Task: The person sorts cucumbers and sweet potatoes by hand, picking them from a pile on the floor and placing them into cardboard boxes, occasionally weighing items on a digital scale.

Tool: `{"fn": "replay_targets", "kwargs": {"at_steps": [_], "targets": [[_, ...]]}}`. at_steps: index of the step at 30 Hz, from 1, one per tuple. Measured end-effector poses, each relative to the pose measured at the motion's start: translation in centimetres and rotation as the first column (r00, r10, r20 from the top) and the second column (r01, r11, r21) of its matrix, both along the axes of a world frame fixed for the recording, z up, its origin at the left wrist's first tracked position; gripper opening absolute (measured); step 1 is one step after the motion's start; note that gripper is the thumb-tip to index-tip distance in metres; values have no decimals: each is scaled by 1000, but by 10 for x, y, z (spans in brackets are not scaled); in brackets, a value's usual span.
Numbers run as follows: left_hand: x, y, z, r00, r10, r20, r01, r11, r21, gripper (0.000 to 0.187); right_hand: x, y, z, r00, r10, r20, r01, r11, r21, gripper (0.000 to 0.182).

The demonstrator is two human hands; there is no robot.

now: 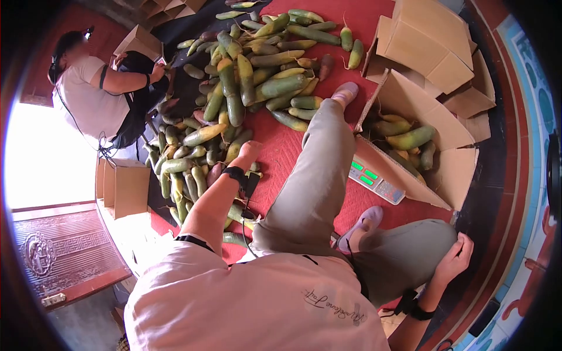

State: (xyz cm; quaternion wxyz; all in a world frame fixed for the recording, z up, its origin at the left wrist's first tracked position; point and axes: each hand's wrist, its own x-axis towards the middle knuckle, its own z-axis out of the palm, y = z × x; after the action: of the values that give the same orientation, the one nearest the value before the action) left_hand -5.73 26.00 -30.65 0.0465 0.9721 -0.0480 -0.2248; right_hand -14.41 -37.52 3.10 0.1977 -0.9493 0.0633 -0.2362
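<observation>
A large pile of green radishes (281,86), several yellowish at one end and some with thin root tails, covers the floor ahead and to the left. My left hand (250,152) hangs at the pile's near right edge, over the red carpet. Its fingers are turned away from view, so I cannot see whether it touches a radish. My right hand (455,257) rests against my bent right knee, fingers loosely curved and apart, holding nothing. Between my legs and the carton stands a digital scale (377,182) with lit green displays. The open cardboard box (445,175) beside it holds several radishes.
More open cardboard boxes (430,44) stand at the upper right. Another person (96,88) sits at the left, hands near the pile and a box (139,44). An upright carton (126,186) and a carved wooden panel (67,248) are at the lower left.
</observation>
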Motion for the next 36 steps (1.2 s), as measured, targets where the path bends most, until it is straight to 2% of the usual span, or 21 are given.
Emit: {"fn": "replay_targets", "kwargs": {"at_steps": [1, 2, 3, 4, 5, 9, 15, 16, 17, 18, 20, 22, 24, 28, 29, 30, 31, 33, 34, 35, 36], "targets": [[-4, 10, -30, 907, 330, -261, -403, 861, -311, 12, 1, 2, 1, 1000, -19, -18, 19, 1000, 6, 17], [-5, 3, -21, 905, 335, -264, -409, 857, -314, 12, 2, 2, 1, 1000, -13, -20, 13, 1000, 2, 17], [-7, -14, 3, 981, 64, -184, -62, 998, 18, 15, 2, 2, 1, 999, -20, -29, 20, 1000, 2, 17], [-5, -34, 30, 952, -228, -206, 290, 888, 357, 18, 1, 1, 1, 999, -28, -38, 29, 1000, 3, 17], [1, -48, 46, 928, -250, -276, 347, 847, 401, 18, 1, 1, 2, 999, -25, -41, 25, 1000, -2, 17], [20, -69, 63, 916, -318, -244, 382, 876, 293, 21, 3, 0, 2, 996, -55, -76, 53, 998, -25, 17], [76, -76, 43, 946, -324, 11, 285, 846, 450, 15, 5, 3, 4, 993, -53, -107, 47, 997, -55, 17], [88, -70, 30, 977, -76, 198, 46, 987, 153, 16, 5, 3, 5, 992, -58, -115, 51, 997, -56, 17], [95, -65, 16, 932, 220, 288, -168, 967, -192, 18, 5, 3, 5, 991, -60, -116, 53, 997, -58, 17], [99, -73, 34, 933, 220, 286, -169, 967, -193, 18, 5, 4, 5, 990, -70, -120, 63, 996, -56, 17], [112, -101, 95, 770, 632, -93, -580, 631, -515, 24, 7, 5, 4, 989, -74, -128, 68, 996, -50, 17], [115, -95, 77, 725, 683, -82, -605, 576, -549, 29, 8, 5, 3, 987, -93, -132, 88, 995, -49, 17], [117, -84, 59, 744, 664, 71, -543, 664, -514, 29, 10, 6, 4, 986, -96, -138, 89, 994, -56, 17], [95, -59, 30, 766, 641, -35, -592, 683, -427, 26, 12, 5, 5, 985, -86, -150, 76, 995, -70, 17], [88, -41, 3, 947, 308, 96, -279, 932, -232, 25, 12, 4, 4, 984, -85, -154, 75, 995, -70, 17], [82, -31, -18, 986, -90, 137, 90, 996, 5, 25, 11, 3, 3, 986, -79, -150, 70, 995, -68, 17], [80, -31, -28, 987, -88, 134, 88, 996, 4, 25, 11, 2, 3, 987, -74, -146, 65, 996, -67, 17], [75, -34, -50, 910, -408, 74, 335, 828, 449, 25, 11, 1, 3, 985, -75, -154, 63, 995, -77, 18], [72, -33, -66, 910, -408, 72, 337, 830, 444, 25, 12, 1, 3, 984, -77, -160, 64, 994, -87, 18], [70, -32, -82, 999, 12, 39, -10, 999, -49, 29, 12, 1, 3, 983, -80, -164, 65, 994, -91, 18], [71, -33, -91, 911, 365, -195, -413, 778, -474, 34, 13, 1, 3, 982, -83, -170, 67, 993, -94, 18]]}}
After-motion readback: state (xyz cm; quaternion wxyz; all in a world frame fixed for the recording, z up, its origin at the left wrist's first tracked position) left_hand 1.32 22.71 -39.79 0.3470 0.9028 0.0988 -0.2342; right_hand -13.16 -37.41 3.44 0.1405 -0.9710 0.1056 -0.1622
